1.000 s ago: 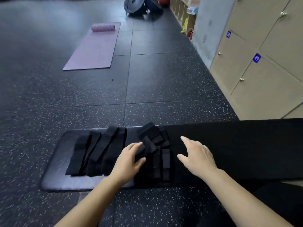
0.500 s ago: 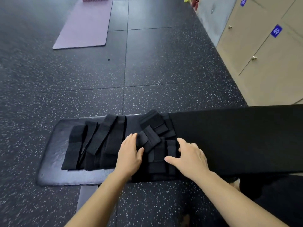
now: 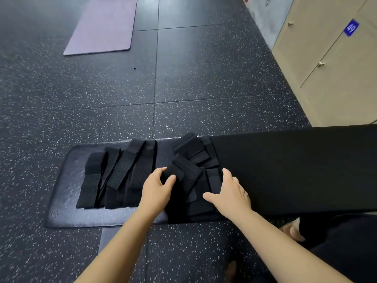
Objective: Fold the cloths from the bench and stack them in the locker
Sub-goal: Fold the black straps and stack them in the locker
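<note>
A long black padded bench [image 3: 295, 170] runs across the view. At its left end lie several unfolded black cloth strips [image 3: 120, 174], side by side. Right of them sits a loose pile of folded black cloths [image 3: 191, 158]. My left hand [image 3: 156, 188] grips the left edge of the pile's top cloth between thumb and fingers. With fingers spread, my right hand [image 3: 229, 193] rests on the pile's right side. Beige lockers [image 3: 334, 64], doors closed, stand at the right; one bears a blue tag 49 [image 3: 351, 28].
Dark speckled rubber floor [image 3: 204, 78] lies beyond the bench. A purple yoga mat [image 3: 104, 27] lies on the floor at the far left. My dark-clothed leg [image 3: 336, 248] shows at the lower right, close under the bench's near edge.
Both hands have closed in on the folded pile. My left thumb and fingers now grip the top cloth, and my right hand has slid against the pile's right side. The camera tilted further down.
</note>
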